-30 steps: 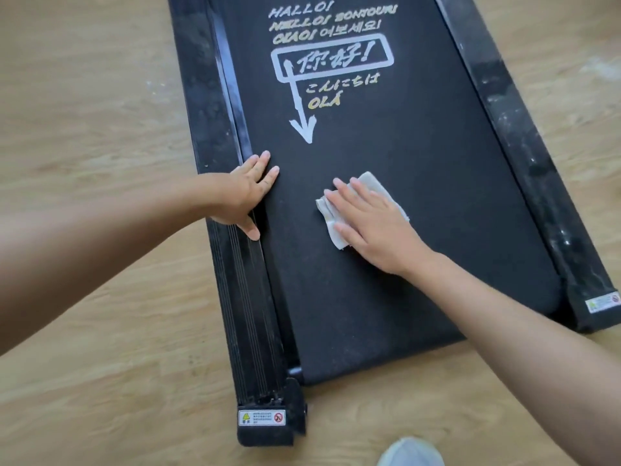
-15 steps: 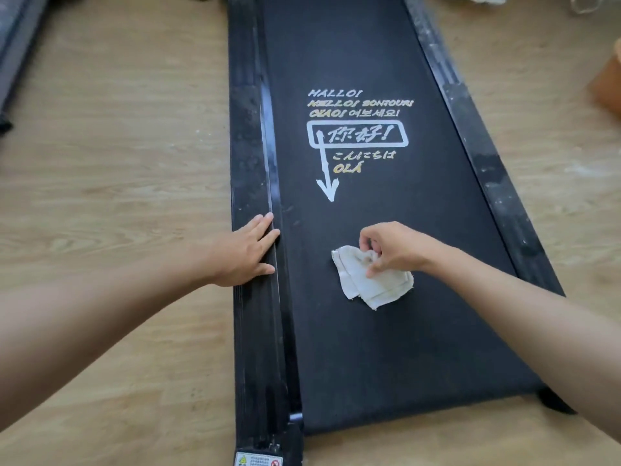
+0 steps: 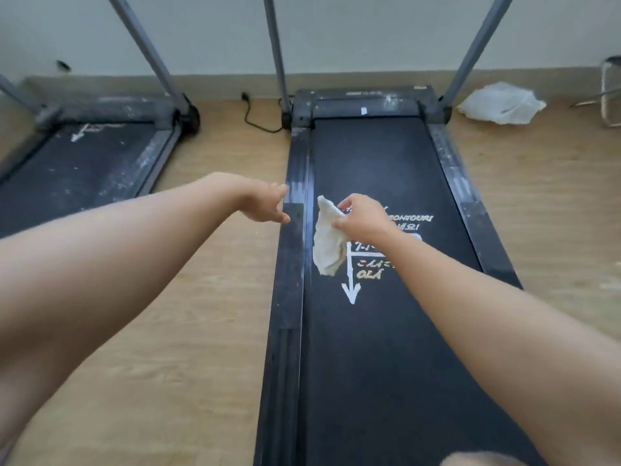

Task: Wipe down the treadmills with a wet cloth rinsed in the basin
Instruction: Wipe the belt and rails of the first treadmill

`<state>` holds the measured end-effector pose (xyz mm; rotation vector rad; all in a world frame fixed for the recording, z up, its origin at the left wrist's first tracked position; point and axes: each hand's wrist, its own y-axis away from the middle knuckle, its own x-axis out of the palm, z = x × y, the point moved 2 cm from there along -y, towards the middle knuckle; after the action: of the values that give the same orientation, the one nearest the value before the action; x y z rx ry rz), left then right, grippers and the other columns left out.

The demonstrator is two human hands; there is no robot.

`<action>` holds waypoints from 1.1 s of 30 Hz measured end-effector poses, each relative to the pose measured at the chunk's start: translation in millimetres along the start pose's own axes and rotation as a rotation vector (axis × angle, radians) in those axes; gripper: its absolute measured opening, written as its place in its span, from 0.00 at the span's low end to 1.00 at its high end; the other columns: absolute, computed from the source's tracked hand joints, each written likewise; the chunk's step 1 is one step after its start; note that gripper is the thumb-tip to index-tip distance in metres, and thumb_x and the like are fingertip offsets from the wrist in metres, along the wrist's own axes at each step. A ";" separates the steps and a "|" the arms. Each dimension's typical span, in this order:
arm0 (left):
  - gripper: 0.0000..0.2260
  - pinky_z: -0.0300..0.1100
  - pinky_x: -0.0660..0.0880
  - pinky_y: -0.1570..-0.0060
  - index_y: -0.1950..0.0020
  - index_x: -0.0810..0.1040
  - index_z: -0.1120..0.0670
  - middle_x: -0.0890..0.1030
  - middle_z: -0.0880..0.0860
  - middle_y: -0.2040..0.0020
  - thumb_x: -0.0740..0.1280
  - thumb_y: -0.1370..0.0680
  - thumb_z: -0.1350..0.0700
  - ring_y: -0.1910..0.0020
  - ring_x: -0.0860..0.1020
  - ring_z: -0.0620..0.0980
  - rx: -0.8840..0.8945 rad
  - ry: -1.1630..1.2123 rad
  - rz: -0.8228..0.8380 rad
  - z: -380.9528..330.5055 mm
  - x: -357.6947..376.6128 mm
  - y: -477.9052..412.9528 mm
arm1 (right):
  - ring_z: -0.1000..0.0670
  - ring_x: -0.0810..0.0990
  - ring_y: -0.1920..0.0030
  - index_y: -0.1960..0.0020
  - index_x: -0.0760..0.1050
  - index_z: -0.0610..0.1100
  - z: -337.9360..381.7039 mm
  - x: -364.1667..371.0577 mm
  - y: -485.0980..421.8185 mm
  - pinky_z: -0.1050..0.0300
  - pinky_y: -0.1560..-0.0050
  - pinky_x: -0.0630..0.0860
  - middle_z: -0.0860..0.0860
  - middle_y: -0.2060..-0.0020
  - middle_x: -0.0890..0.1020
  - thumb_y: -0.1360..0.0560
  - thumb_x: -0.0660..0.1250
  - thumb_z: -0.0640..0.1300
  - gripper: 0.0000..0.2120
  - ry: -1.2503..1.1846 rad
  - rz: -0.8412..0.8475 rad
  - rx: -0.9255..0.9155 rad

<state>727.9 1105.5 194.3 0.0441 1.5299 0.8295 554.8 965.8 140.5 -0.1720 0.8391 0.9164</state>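
A black treadmill (image 3: 386,348) with white and yellow lettering on its belt runs up the middle of the view. My right hand (image 3: 364,218) pinches a crumpled white cloth (image 3: 327,242) and holds it lifted above the belt, where it hangs down. My left hand (image 3: 265,203) reaches out, fingers relaxed, over the treadmill's left side rail (image 3: 290,264) and holds nothing. A second, dusty treadmill (image 3: 77,163) lies at the left. No basin is in view.
Grey uprights (image 3: 148,52) rise from both treadmills toward the wall. A black power cable (image 3: 255,119) lies on the wooden floor between them. A white plastic bag (image 3: 504,102) and a metal stool (image 3: 611,92) sit at the far right.
My right hand has lifted the cloth off the belt, so it now hangs in the air. My left hand has come off the side rail. My view has tilted up toward the wall.
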 end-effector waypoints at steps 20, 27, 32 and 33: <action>0.40 0.58 0.60 0.22 0.23 0.61 0.59 0.62 0.62 0.21 0.46 0.20 0.28 0.21 0.61 0.61 -0.129 0.883 -0.321 83.9 111.0 -282.5 | 0.45 0.78 0.52 0.33 0.66 0.49 -37.6 96.6 -225.7 0.53 0.58 0.72 0.51 0.52 0.78 0.25 0.63 0.42 0.21 -0.482 -0.277 0.256; 0.28 0.50 0.52 0.19 0.15 0.51 0.57 0.47 0.54 0.14 0.52 0.12 0.47 0.16 0.45 0.52 0.001 0.826 -0.562 106.6 100.6 -430.5 | 0.42 0.46 0.15 0.15 0.48 0.37 -77.1 177.1 -350.4 0.48 0.16 0.46 0.40 0.15 0.50 0.27 0.37 0.49 0.41 0.548 0.162 -0.140; 0.27 0.59 0.62 0.23 0.15 0.54 0.55 0.48 0.51 0.14 0.46 0.13 0.45 0.16 0.47 0.56 -0.015 0.730 -0.576 106.3 105.0 -492.7 | 0.46 0.43 0.14 0.15 0.47 0.38 -68.4 154.4 -460.8 0.50 0.15 0.44 0.46 0.15 0.47 0.19 0.49 0.41 0.34 0.545 0.122 -0.148; 0.29 0.59 0.63 0.23 0.16 0.56 0.55 0.49 0.50 0.14 0.45 0.13 0.42 0.16 0.48 0.56 -0.019 0.742 -0.602 104.5 107.3 -491.6 | 0.45 0.44 0.14 0.15 0.47 0.37 -65.0 146.8 -484.4 0.49 0.15 0.46 0.44 0.15 0.48 0.19 0.50 0.40 0.33 0.570 0.118 -0.155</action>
<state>1019.9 846.5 -140.1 -0.7789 2.0610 0.3721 932.4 728.1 -107.0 -0.5401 1.3141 1.0616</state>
